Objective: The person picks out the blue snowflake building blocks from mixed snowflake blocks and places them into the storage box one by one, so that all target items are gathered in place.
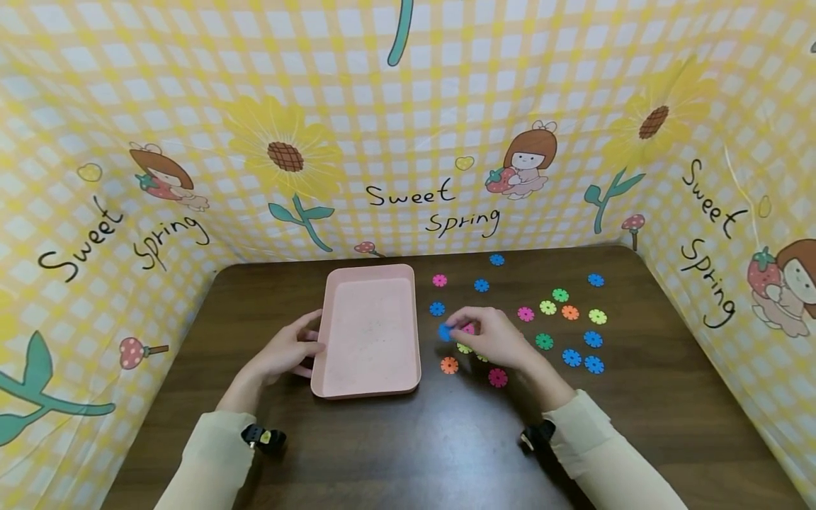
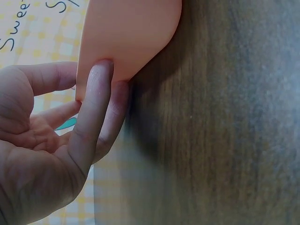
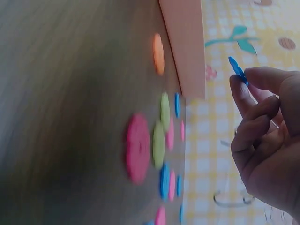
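Note:
A pink rectangular tray (image 1: 366, 336) with nothing in it lies on the table. At its left edge the left hand (image 1: 285, 352) grips the rim; the left wrist view shows the hand's thumb and fingers on both sides of the tray wall (image 2: 126, 37). The right hand (image 1: 491, 336) pinches a blue notched disc (image 1: 445, 331) between thumb and fingertips, to the right of the tray. Held above the table, the blue disc (image 3: 238, 70) is seen nearly edge-on in the right wrist view. Pink and yellow-green discs lie partly hidden beneath the right hand.
Loose discs in several colours are spread over the table's right half, among them an orange one (image 1: 449, 365), a pink one (image 1: 498, 377) and a green one (image 1: 544, 341). A yellow checked cloth (image 1: 408, 127) surrounds the dark wooden table (image 1: 395, 453) at the back and sides.

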A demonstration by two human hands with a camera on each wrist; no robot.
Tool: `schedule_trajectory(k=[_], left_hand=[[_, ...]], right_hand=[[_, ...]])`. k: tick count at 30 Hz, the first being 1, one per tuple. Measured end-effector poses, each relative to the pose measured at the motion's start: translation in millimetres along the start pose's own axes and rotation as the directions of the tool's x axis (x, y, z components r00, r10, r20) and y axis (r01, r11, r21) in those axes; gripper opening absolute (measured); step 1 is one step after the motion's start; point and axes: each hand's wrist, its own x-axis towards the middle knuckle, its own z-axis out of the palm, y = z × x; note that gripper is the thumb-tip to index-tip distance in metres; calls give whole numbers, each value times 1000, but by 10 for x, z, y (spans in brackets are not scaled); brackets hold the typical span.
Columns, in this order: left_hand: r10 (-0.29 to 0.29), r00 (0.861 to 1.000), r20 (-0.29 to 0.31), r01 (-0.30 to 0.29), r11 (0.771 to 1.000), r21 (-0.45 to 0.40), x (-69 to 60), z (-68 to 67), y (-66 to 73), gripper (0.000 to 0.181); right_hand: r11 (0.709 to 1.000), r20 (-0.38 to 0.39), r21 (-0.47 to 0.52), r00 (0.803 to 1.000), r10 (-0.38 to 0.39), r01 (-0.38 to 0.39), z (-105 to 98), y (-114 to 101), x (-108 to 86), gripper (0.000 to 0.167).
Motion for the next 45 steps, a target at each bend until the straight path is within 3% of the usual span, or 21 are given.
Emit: schedule_trajectory(k=[10,20,30,38,45], left_hand=[[-3,1000,1,3,1000,3,1,-24,-17,79],[-9,1000,3,9,1000,-7,2,-18,-34,79],[-7,1000,2,7,1000,-8,9,-20,-18,78],[-3,1000,6,3,1000,-11,1,-15,-21,77],[-1,1000,5,1,1000,-21,27,-26,-39,78]], right_hand=[[998,18,50,999,-27,26,511,-311,420,8],[996,73,24,994,-85,84,984,-540,702,7],[1000,116,4,993,-27,26,1303,-559,827,7],[992,183,-120,983,-18,41,1436,-512,803,6],[941,235,-318,971,-40,116,1410,-572,788,5]])
